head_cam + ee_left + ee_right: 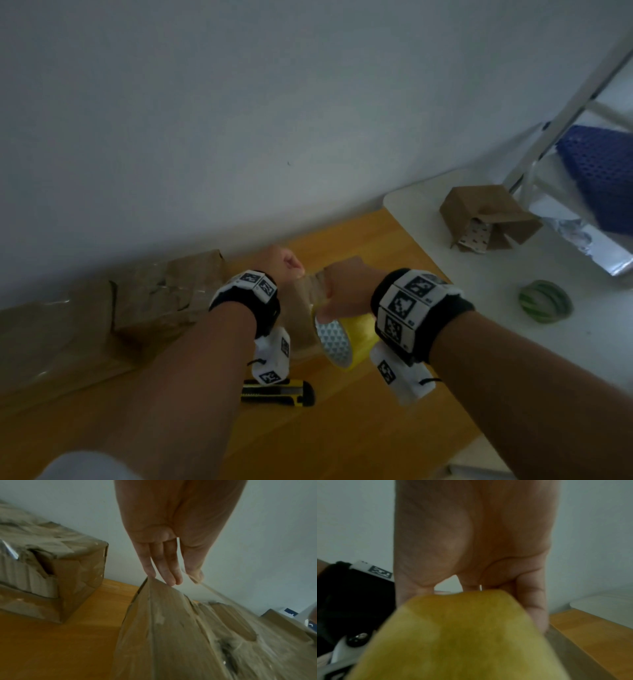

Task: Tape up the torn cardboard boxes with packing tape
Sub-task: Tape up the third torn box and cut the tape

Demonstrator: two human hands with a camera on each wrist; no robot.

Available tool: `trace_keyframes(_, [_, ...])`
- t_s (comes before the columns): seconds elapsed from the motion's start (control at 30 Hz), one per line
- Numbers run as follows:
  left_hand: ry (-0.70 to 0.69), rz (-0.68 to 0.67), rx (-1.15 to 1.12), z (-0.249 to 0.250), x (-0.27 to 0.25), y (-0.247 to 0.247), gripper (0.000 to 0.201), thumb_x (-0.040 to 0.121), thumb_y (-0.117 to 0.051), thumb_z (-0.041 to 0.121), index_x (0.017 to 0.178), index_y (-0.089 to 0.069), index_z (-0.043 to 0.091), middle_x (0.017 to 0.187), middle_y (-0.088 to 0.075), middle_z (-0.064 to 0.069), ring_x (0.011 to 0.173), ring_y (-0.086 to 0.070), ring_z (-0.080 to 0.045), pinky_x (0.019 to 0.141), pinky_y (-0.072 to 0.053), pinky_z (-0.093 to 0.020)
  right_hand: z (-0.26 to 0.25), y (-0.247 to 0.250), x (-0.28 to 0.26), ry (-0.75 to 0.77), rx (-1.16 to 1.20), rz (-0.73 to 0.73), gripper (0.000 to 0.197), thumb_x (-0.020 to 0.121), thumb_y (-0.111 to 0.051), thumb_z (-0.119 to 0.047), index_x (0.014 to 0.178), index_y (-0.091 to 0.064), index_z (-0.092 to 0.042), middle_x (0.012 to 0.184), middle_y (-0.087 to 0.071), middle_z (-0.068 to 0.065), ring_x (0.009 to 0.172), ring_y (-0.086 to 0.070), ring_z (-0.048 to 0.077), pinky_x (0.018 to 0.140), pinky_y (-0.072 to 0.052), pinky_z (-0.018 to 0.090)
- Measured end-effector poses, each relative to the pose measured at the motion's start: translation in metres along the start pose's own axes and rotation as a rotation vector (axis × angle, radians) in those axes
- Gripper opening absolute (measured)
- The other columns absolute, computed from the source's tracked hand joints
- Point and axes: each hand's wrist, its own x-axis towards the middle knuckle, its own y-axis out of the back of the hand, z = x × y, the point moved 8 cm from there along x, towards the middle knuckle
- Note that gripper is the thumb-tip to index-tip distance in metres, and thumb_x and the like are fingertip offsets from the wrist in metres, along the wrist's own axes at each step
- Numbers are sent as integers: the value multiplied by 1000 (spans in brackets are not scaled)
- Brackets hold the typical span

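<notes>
My right hand (342, 287) grips a yellow packing tape roll (346, 337), which fills the lower half of the right wrist view (453, 635) under the palm (471, 540). My left hand (286, 265) is just to its left and pinches the free tape end (310, 282), so a short clear strip runs between the hands. The left wrist view shows the fingers (164, 563) at the top edge of a worn cardboard box (171, 628), with the strip (223, 596) trailing right from the thumb. A larger torn box (154, 301) (51, 574) lies to the left on the wooden table (359, 428).
A yellow-and-black utility knife (277, 392) lies on the table below my left wrist. On the white table (496, 325) at right stand a small open cardboard box (486, 216) and a green tape roll (544, 301). Behind them are foil sheeting (582, 240), a blue crate (603, 171) and a wall.
</notes>
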Motion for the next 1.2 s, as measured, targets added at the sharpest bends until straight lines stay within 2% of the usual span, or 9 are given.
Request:
trace_keyframes(0.43, [-5,-27,-41,-28,23,-13,15,88,-66,19,95,-73,8,103,-70,-9,99,-63,-24,77,-45,-29,-10,-9,19,-85,81,-64,51,85,-64,-49,60,-36,-16,58,-40,0,49,-38,16,49,-35,27])
trace_keyframes(0.6, [66,-46,86,-32,31,-15,47,87,-67,13,131,-53,13,136,-52,-11,121,-53,-30,96,-46,-37,-10,-11,21,-125,66,-54,48,86,-63,-48,59,-40,-17,56,-42,-2,48,-39,14,49,-36,24])
trace_keyframes(0.7, [-67,126,87,-12,23,2,26,88,-55,2,108,-68,12,114,-68,-7,103,-62,-24,85,-48,-30,-11,-12,23,-140,83,-57,46,88,-61,-48,61,-43,-16,58,-45,-1,50,-42,14,49,-37,26])
trace_keyframes(0.77, [-138,46,89,0,18,0,22,87,-55,5,96,-75,13,98,-70,0,92,-63,-18,81,-46,-24,-11,-11,22,-149,83,-51,45,90,-58,-48,61,-41,-17,58,-43,-1,50,-41,15,50,-37,26])
trace_keyframes(0.9, [-170,-264,366,5,2,-24,17,86,-58,15,74,-65,22,74,-61,0,70,-52,-17,71,-50,-37,-11,-10,20,-178,17,-48,45,90,-51,-49,59,-31,-23,56,-33,-2,49,-32,17,55,-33,30])
trace_keyframes(1.0, [-93,-490,516,-2,-14,-36,12,95,-55,25,100,-61,16,91,-61,-4,72,-53,-19,70,-42,-30,-7,-13,24,-197,-19,-75,44,82,-37,-61,62,-32,-22,61,-30,-3,57,-32,19,57,-31,34])
trace_keyframes(1.1, [-99,-605,702,-4,-30,-48,92,81,-65,55,152,-16,22,156,-26,-4,136,-37,-28,107,-36,-42,-3,-12,20,-212,-22,-79,55,74,-33,-71,67,-47,-19,65,-44,0,62,-45,23,62,-41,37])
trace_keyframes(1.17, [-122,-578,789,-30,-7,-71,121,61,-66,77,151,0,32,160,-13,1,142,-27,-28,110,-32,-51,-2,-12,7,-191,83,-50,61,80,-50,-65,105,-64,-12,99,-64,11,87,-61,29,79,-51,41])
trace_keyframes(1.2, [-70,-580,739,-61,35,-96,127,47,-63,87,148,1,43,159,-17,4,136,-37,-31,103,-38,-56,-1,-14,-1,-180,138,-61,63,84,-57,-59,125,-58,-11,115,-60,12,98,-60,28,85,-50,40])
